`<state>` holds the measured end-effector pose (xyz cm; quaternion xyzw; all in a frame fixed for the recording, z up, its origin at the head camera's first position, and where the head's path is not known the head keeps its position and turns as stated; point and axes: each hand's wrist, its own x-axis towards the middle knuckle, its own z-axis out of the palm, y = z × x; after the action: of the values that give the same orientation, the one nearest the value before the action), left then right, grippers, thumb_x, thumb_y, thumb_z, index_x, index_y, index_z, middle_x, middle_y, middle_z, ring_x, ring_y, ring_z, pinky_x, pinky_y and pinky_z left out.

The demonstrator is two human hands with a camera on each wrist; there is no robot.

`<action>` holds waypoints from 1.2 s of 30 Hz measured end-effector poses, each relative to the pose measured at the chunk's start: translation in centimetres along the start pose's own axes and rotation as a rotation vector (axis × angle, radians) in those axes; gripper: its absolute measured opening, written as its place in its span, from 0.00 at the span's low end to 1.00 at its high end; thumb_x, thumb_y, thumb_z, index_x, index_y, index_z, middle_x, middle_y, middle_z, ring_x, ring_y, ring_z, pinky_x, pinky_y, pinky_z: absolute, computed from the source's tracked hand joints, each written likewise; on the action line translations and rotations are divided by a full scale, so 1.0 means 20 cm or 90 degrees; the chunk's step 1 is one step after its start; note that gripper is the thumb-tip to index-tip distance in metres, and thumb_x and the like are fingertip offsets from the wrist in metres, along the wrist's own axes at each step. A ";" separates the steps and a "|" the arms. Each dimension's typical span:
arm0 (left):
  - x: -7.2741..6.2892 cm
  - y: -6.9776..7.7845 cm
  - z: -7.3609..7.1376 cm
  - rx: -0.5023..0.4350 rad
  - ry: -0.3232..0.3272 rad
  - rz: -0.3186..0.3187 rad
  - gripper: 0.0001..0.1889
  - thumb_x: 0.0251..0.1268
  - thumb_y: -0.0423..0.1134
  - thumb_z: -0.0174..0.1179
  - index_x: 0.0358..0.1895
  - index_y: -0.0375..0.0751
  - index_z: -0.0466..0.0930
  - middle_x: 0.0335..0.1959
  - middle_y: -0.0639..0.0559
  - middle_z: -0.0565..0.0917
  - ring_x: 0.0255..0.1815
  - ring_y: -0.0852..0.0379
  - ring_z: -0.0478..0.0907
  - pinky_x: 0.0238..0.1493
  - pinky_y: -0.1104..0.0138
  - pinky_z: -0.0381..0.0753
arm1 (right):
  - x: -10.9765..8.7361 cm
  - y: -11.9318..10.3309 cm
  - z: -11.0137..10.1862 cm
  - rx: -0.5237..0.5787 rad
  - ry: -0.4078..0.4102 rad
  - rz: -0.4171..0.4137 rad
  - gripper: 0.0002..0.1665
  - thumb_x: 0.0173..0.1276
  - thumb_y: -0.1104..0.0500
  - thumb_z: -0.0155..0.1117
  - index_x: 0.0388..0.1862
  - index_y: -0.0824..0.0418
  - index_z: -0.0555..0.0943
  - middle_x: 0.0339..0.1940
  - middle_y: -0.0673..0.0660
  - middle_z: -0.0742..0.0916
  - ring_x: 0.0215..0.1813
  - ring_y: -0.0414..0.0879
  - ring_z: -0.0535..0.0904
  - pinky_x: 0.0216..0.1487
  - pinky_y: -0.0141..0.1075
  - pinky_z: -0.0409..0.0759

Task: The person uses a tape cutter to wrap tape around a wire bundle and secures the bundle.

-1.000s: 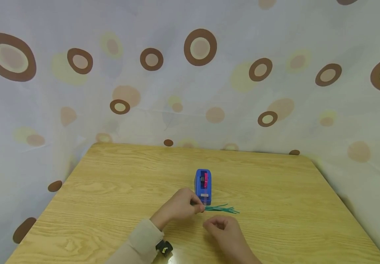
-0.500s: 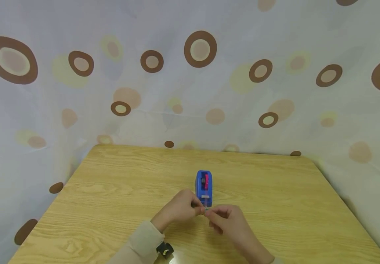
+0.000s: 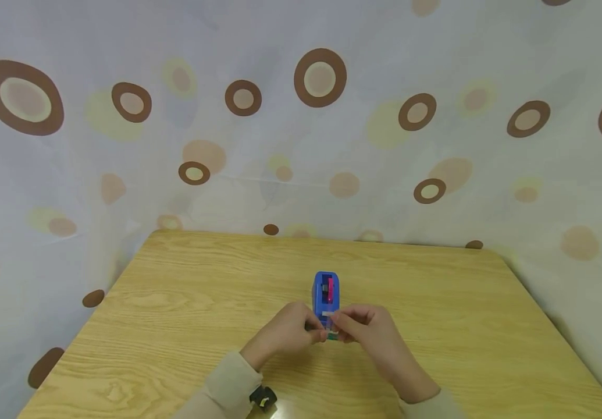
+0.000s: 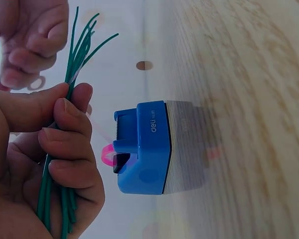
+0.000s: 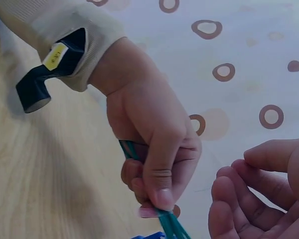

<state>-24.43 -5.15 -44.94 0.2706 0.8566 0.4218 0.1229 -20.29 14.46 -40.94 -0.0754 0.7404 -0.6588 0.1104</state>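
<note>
My left hand (image 3: pixel 286 331) grips a bundle of thin green wires (image 4: pixel 82 50) in front of a blue tape dispenser (image 3: pixel 326 294). In the left wrist view, its curled fingers (image 4: pixel 70 144) cover the bundle's middle, and loose ends fan out past the thumb. A small clear strip, apparently tape (image 4: pixel 75 74), lies against the wires just beyond the thumb. My right hand (image 3: pixel 376 334) hovers close to the bundle's free ends, apart from them in the left wrist view. In the right wrist view its fingers (image 5: pixel 274 189) are loosely curved, with nothing visible between them.
The dispenser stands upright on a wooden table (image 3: pixel 217 279), its pink roll (image 3: pixel 330 289) showing. Behind the table hangs a pale cloth (image 3: pixel 259 139) with brown ring patterns. A black strap mount (image 3: pixel 263 398) is on the left sleeve.
My right hand has come in from the lower right, met the bundle beside the left thumb, then moved slightly up toward the dispenser. My left hand has kept its grip, nearly still.
</note>
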 end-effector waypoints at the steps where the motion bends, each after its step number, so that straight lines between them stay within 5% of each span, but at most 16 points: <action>1: 0.00 0.00 0.00 0.000 0.000 -0.001 0.09 0.66 0.35 0.65 0.28 0.38 0.90 0.18 0.56 0.83 0.13 0.65 0.60 0.16 0.73 0.58 | 0.01 0.00 0.00 0.001 0.001 0.000 0.16 0.72 0.57 0.64 0.42 0.71 0.84 0.34 0.58 0.87 0.37 0.47 0.82 0.43 0.38 0.82; 20: -0.01 0.01 0.00 -0.004 -0.006 0.002 0.08 0.65 0.34 0.65 0.29 0.37 0.91 0.22 0.56 0.86 0.13 0.66 0.62 0.17 0.73 0.60 | 0.13 -0.01 -0.06 -0.018 0.050 0.020 0.21 0.71 0.55 0.66 0.52 0.71 0.83 0.46 0.61 0.88 0.51 0.56 0.82 0.56 0.47 0.77; 29: 0.00 0.01 0.00 0.027 -0.004 0.008 0.09 0.65 0.34 0.65 0.28 0.39 0.91 0.21 0.58 0.84 0.17 0.65 0.66 0.19 0.73 0.62 | 0.18 0.06 -0.12 -0.038 -0.011 0.006 0.23 0.71 0.55 0.65 0.53 0.74 0.81 0.46 0.60 0.87 0.52 0.61 0.81 0.55 0.49 0.78; 36: 0.00 0.02 -0.01 0.024 0.001 0.011 0.08 0.65 0.34 0.65 0.28 0.39 0.91 0.20 0.57 0.84 0.16 0.65 0.65 0.19 0.73 0.62 | 0.20 0.11 -0.13 -0.086 -0.056 0.004 0.23 0.69 0.53 0.67 0.49 0.73 0.82 0.41 0.58 0.87 0.45 0.53 0.83 0.53 0.51 0.79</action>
<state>-24.29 -5.07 -44.55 0.2803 0.8621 0.4065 0.1135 -24.68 16.27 -43.06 -0.1092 0.7776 -0.6032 0.1397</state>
